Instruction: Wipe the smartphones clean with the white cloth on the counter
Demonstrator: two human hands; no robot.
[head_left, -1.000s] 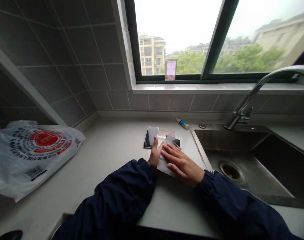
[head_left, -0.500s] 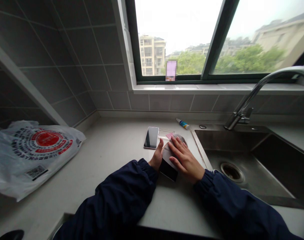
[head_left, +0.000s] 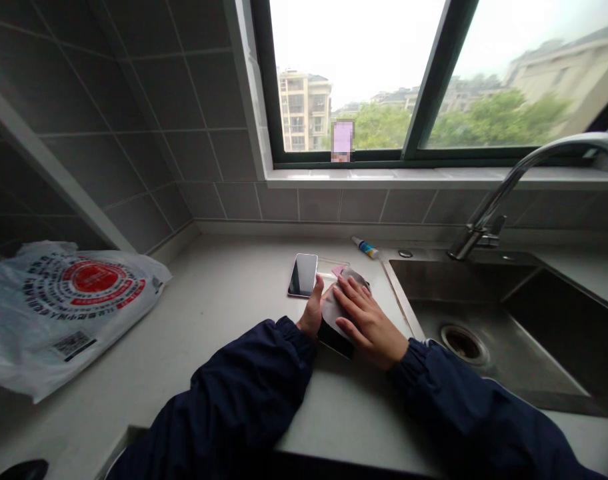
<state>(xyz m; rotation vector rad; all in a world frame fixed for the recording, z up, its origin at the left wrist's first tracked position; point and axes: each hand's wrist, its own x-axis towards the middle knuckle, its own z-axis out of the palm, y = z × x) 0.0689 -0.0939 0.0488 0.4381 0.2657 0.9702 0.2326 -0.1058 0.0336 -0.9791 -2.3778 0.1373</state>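
Observation:
My left hand (head_left: 313, 311) grips the left edge of a flat black slab (head_left: 335, 339) that looks like a phone, its thumb up along the side and its other fingers mostly hidden beneath. Over the slab's upper part lies a grey cloth (head_left: 333, 307). My right hand (head_left: 369, 320) presses this cloth down with fingers nearly flat and slightly apart. Just beyond my left thumb a second phone (head_left: 303, 275) with a dark screen lies on the counter. A small pink piece (head_left: 337, 271) peeks out behind the cloth, beside a clear, thin-edged item (head_left: 329, 262).
A small blue and white tube (head_left: 365, 247) lies behind my hands on the pale counter (head_left: 224, 287). To the right is a steel sink (head_left: 524, 373) with a curved tap (head_left: 489, 200). A printed white plastic bag (head_left: 69, 300) sits at the left, a window above.
My right hand and the cloth have shifted slightly left, over the black slab. My left hand and the slab have moved only a little.

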